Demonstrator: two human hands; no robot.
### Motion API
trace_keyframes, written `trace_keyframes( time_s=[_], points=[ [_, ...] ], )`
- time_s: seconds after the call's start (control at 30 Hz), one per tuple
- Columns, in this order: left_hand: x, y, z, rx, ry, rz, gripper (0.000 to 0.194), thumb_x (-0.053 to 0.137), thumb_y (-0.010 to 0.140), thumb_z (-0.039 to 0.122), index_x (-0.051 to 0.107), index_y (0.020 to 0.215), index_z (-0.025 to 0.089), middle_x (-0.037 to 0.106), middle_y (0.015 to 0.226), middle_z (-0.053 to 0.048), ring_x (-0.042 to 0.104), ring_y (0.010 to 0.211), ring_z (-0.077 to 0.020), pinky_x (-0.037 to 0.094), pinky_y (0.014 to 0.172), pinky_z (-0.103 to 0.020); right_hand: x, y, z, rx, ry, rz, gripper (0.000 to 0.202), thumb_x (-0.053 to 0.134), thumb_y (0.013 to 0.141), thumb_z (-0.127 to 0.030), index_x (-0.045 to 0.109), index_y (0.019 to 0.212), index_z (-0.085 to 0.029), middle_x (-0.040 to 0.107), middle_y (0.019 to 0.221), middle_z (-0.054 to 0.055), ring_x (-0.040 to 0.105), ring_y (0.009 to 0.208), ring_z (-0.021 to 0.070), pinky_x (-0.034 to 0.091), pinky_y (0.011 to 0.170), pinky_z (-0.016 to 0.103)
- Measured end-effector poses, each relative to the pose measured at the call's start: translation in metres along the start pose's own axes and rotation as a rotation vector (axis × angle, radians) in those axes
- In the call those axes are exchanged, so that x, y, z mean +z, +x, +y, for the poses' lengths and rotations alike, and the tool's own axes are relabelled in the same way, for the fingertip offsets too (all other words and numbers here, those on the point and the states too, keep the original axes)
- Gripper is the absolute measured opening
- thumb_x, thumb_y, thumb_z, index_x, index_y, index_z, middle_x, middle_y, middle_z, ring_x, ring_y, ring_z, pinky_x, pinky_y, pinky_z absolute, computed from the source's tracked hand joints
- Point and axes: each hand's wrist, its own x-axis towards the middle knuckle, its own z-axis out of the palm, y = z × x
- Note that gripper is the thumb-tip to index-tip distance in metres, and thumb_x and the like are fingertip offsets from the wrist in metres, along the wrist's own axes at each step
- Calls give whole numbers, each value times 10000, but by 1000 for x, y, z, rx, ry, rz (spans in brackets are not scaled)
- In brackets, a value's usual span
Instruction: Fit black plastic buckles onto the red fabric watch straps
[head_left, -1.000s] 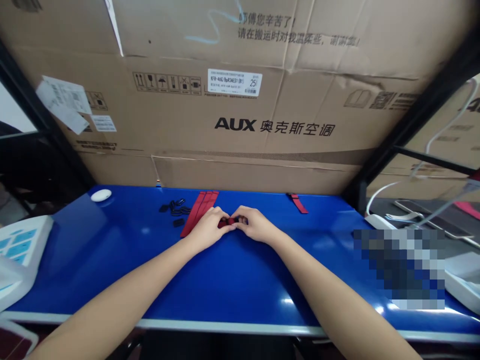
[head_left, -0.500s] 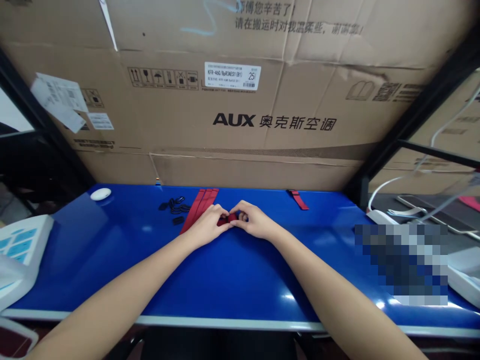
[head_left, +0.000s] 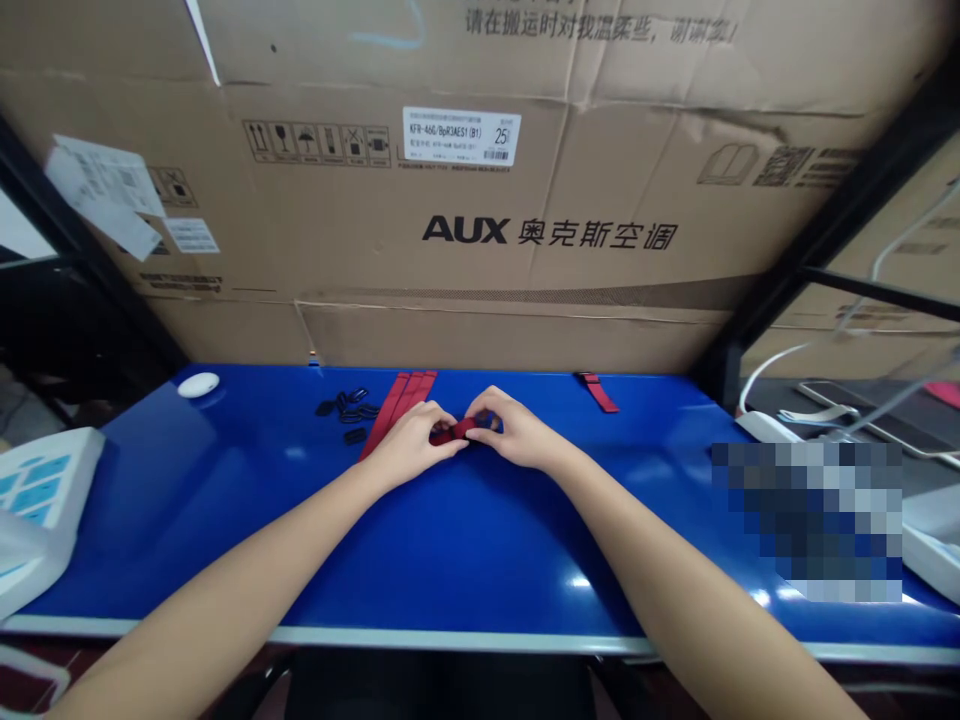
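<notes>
Both hands meet over the blue table. My left hand (head_left: pixel 420 443) is closed, pinching one part of a short red strap (head_left: pixel 447 436). From the other side my right hand (head_left: pixel 510 428) grips the same strap between thumb and fingers. A dark piece shows by the right fingers, mostly hidden, so its kind is unclear. Just left of my left hand, several red straps (head_left: pixel 396 402) lie side by side, partly covered by it. Several small black buckles (head_left: pixel 352 409) rest in a loose group farther left.
Toward the back right lies a red strap with a black buckle (head_left: pixel 599 392). A white oval object (head_left: pixel 198 385) sits at the back left. A white device with blue keys (head_left: pixel 46 500) stands at the left edge. Behind the table rises a large cardboard box (head_left: pixel 322 240).
The hands have shifted slightly, and more of the red strap shows between them. My right fingers have opened a little around it. The view has tilted down slightly.
</notes>
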Motion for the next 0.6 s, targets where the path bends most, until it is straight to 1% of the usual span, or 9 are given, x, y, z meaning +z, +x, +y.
trace_keyframes(
  time_s=[0.1,0.27,0.4,0.6],
  points=[
    [-1,-1,2,25,18,-8,259,677,817,425,648,936,198,628,922,-42,603,905,-206,487,815,-339,2,-1,-2,-31,8,-14,106,644,835,-222,653,938,-199,578,982,54,568,888,168,473,794,313],
    [-4,-1,5,34,57,-19,291,682,812,441,636,971,202,625,958,-52,588,959,-226,478,870,-369,3,-1,-7,-2,30,-11,88,646,829,-221,657,912,-194,583,958,47,564,839,158,475,777,313],
    [-6,-1,7,47,72,-31,271,660,828,446,641,952,205,628,949,-55,581,961,-229,474,871,-373,1,-1,-8,-1,42,-7,84,650,825,-235,656,899,-195,587,958,50,568,867,168,478,780,319],
    [-8,-1,7,56,86,-6,274,656,829,453,645,933,200,626,907,-48,573,924,-223,474,832,-367,-7,-1,-1,-8,23,23,99,655,823,-226,652,917,-196,580,973,53,559,895,174,480,779,317]
  ],
)
